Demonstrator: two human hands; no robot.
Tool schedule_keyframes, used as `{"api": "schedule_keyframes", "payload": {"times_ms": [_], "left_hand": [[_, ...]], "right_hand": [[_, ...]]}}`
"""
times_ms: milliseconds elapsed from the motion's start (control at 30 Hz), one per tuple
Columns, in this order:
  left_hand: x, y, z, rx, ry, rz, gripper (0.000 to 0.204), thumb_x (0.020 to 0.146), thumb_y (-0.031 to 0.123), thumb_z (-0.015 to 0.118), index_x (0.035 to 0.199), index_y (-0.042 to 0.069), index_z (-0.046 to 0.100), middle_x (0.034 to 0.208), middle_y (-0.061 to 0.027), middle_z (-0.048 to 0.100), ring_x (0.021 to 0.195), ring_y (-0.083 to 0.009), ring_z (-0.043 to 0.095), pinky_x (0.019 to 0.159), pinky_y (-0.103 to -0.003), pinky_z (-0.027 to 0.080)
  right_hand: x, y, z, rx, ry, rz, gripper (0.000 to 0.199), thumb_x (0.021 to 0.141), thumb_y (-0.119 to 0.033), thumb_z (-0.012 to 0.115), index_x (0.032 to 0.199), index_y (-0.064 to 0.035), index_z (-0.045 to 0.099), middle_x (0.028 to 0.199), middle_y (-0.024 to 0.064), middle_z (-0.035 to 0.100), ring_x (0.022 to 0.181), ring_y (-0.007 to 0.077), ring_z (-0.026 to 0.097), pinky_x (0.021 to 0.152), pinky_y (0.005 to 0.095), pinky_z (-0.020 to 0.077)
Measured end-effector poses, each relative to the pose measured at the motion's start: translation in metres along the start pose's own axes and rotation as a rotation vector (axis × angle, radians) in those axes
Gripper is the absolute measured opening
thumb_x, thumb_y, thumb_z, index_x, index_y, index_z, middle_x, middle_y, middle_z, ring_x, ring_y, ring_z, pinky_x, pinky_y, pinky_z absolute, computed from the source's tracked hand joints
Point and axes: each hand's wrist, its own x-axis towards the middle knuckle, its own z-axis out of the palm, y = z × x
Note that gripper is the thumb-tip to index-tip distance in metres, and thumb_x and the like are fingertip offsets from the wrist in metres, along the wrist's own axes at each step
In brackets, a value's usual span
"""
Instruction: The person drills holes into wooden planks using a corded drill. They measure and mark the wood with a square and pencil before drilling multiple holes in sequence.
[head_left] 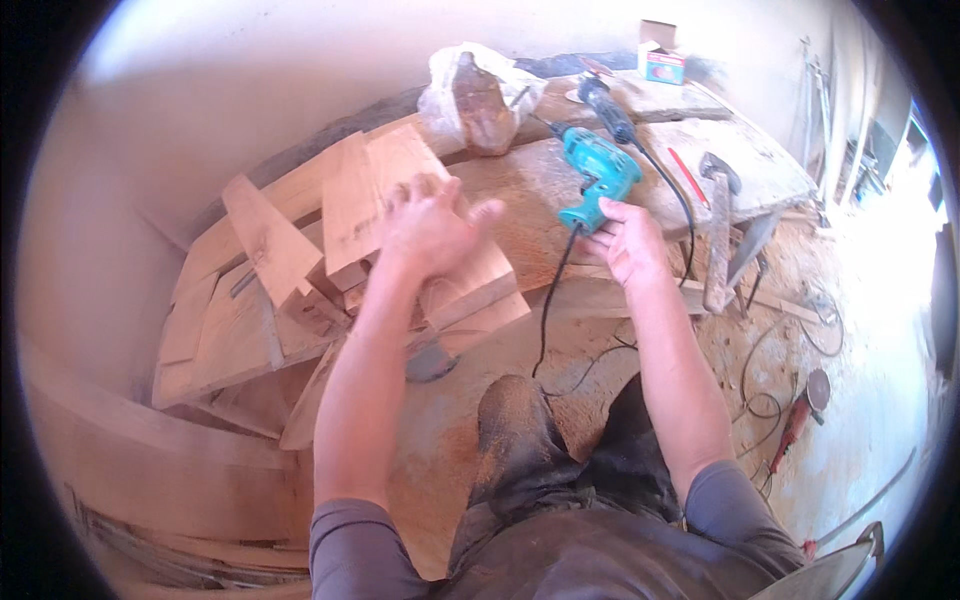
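Touching one teal power drill (600, 165) at its handle's foot, the right hand (630, 243) has bent fingers; I cannot tell if it grips. The drill sits just ahead, a bit left. The left hand (430, 228) spreads its fingers over wooden boards (350, 195). Farther out are one red pencil (688, 178) and two grinders: one dark grinder (607, 110) on the bench (515, 195), one red grinder (792, 435) on the floor (870, 350).

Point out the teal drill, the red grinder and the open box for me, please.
Teal drill (598, 158): head view, on its motor housing.
Red grinder (791, 434): head view, on its body.
Open box (664, 69): head view, on its front panel.
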Motion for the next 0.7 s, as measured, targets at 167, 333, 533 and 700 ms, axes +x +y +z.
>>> {"api": "schedule_keyframes", "payload": {"times_ms": [167,333,533,700], "left_hand": [[-0.037,0.006,0.001,-0.084,0.112,0.100,0.073,0.092,0.064,0.060,0.140,0.009,0.062,0.155,-0.0259,0.042,0.147,-0.0406,0.036,0.120,-0.048,0.032],[-0.013,-0.007,0.009,-0.184,0.221,0.120,0.054,0.088,0.048,0.071,0.123,0.007,0.073,0.142,-0.0249,0.058,0.136,-0.0404,0.051,0.114,-0.046,0.042],[0.025,-0.018,0.016,-0.214,0.236,0.161,0.049,0.088,0.047,0.069,0.115,0.008,0.076,0.127,-0.0198,0.068,0.115,-0.0382,0.066,0.104,-0.045,0.050],[0.045,-0.012,0.015,-0.165,0.132,0.092,0.059,0.092,0.054,0.060,0.127,0.007,0.071,0.137,-0.0166,0.064,0.128,-0.0359,0.058,0.112,-0.043,0.042]], "right_hand": [[0.024,-0.004,0.014,0.152,0.046,0.136,0.036,0.093,-0.019,0.067,0.122,-0.0012,0.054,0.119,0.0218,0.062,0.104,0.0367,0.066,0.091,0.0607,0.0525],[0.047,-0.008,0.010,0.258,0.110,0.090,0.028,0.087,-0.012,0.069,0.111,-0.0026,0.057,0.088,0.0116,0.061,0.081,0.0322,0.067,0.067,0.0525,0.0560],[-0.013,0.008,-0.019,0.189,0.088,-0.026,0.021,0.080,-0.010,0.070,0.097,-0.0019,0.061,0.082,0.0101,0.063,0.075,0.0294,0.067,0.064,0.0466,0.0562],[-0.103,0.034,-0.065,0.159,0.021,-0.176,0.021,0.077,-0.008,0.072,0.094,-0.0015,0.061,0.077,0.0107,0.063,0.066,0.0277,0.065,0.062,0.0422,0.0569]]}}
